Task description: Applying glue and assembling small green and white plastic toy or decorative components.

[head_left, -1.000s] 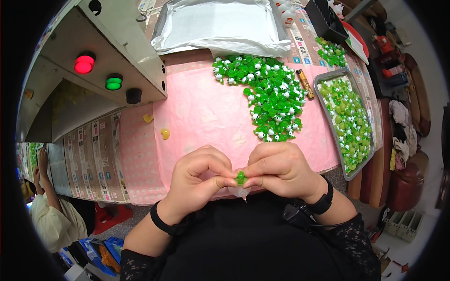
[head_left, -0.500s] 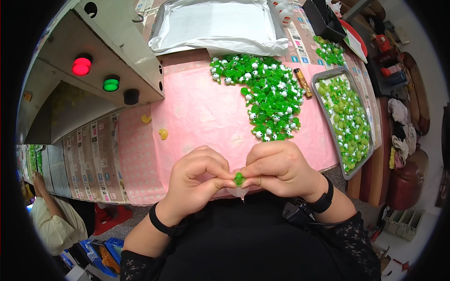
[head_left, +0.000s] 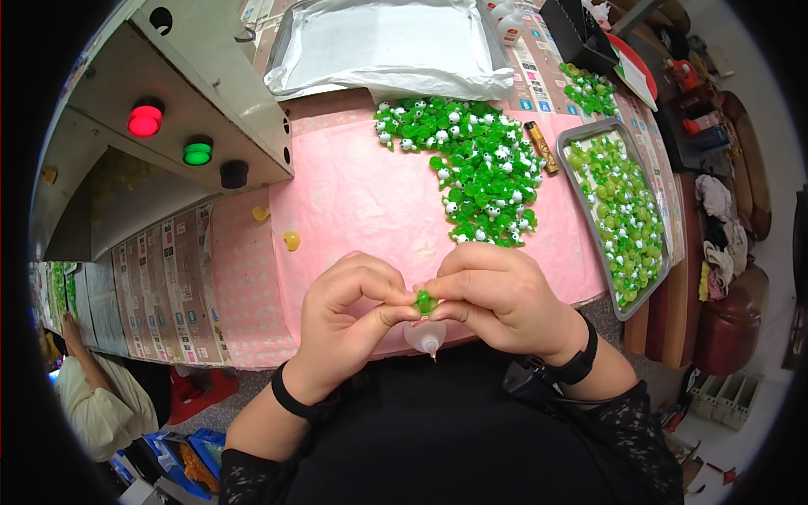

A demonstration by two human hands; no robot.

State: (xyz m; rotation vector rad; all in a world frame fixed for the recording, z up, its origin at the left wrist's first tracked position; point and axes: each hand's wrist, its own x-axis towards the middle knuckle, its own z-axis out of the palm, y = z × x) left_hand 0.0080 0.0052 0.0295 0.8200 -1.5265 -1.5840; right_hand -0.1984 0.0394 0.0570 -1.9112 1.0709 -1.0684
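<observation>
Left hand (head_left: 349, 301) and right hand (head_left: 503, 295), fingertips closed, pinched a seemingly soft, lightweight green toy (head_left: 424, 301), best held by its sides, above the near pink sheet (head_left: 358, 198)

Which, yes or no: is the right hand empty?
No, the right hand and the left hand together hold a small green piece.

Patterned table (head_left: 160, 290), pink sheet (head_left: 353, 194) under green pieces (head_left: 488, 168), grey tray (head_left: 589, 129), paper-lined tray (head_left: 379, 42)
</observation>
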